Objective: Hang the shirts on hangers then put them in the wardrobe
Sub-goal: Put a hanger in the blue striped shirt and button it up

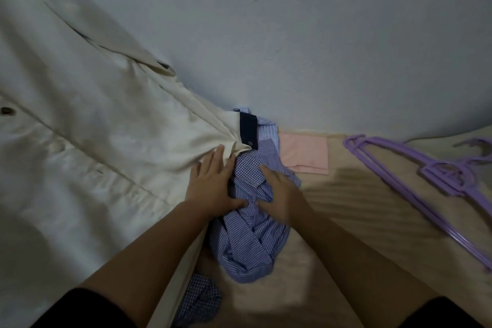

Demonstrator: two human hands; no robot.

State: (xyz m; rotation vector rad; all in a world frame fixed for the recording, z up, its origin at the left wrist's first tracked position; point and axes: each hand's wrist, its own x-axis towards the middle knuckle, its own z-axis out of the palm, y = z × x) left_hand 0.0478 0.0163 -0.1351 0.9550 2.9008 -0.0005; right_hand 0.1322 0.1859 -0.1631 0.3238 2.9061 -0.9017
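Observation:
A large cream shirt (87,120) with dark buttons lies spread over the left half of the view. Beside its right edge sits a crumpled pile of blue striped and checked shirts (247,245). My left hand (213,181) lies flat with straight fingers where the cream shirt meets the pile. My right hand (279,194) rests on top of the blue pile, fingers spread and slightly blurred. Several purple hangers (442,176) lie on the bed at the right. A folded pink shirt (304,153) lies behind the pile, near the wall.
The beige bed sheet (359,221) spreads out between the pile and the hangers. A pale grey wall (292,34) rises right behind the bed. A small piece of checked fabric (199,298) lies near the bottom edge.

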